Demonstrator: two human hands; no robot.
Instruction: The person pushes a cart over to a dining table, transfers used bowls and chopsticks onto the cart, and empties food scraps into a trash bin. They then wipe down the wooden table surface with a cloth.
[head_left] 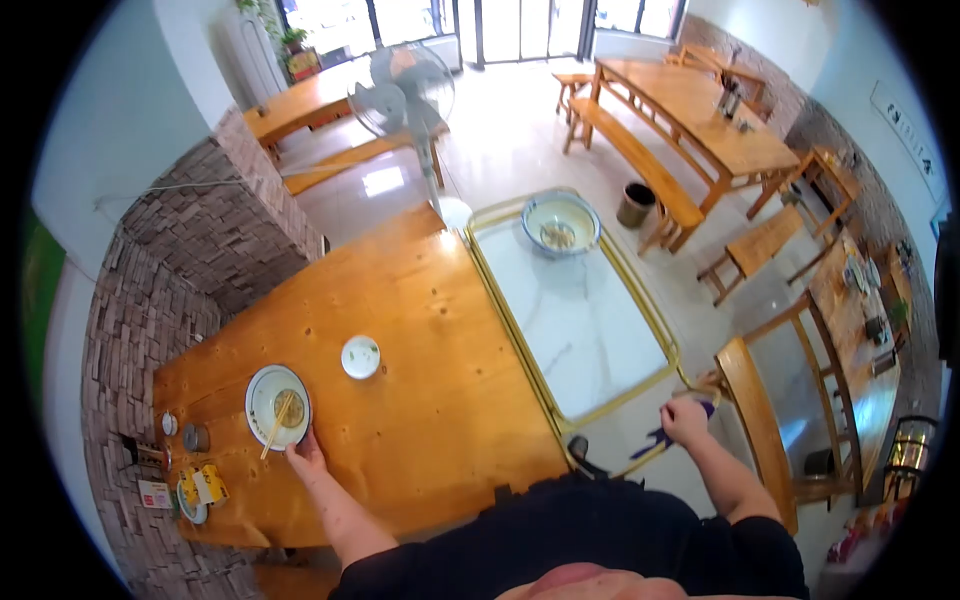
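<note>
On the wooden table, a large white bowl (262, 405) with a dark rim holds some leftover liquid and a pair of chopsticks (278, 424). My left hand (308, 456) grips this bowl at its lower right rim. A small white bowl (360, 357) stands to the right of it. My right hand (686, 421) is closed around something purple (708, 409) beside the near right corner of a cart (580, 330) with a marble-look top and gold rails. Another large bowl (562, 222), with a bluish rim and some remains inside, sits at the cart's far end.
The wooden table (440, 400) adjoins the cart's left side. A standing fan (405, 95) is beyond it. Yellow packets (204, 485) and small containers lie by the stone wall. Benches (640, 165), another table (700, 110) and a bin (636, 204) stand at the right.
</note>
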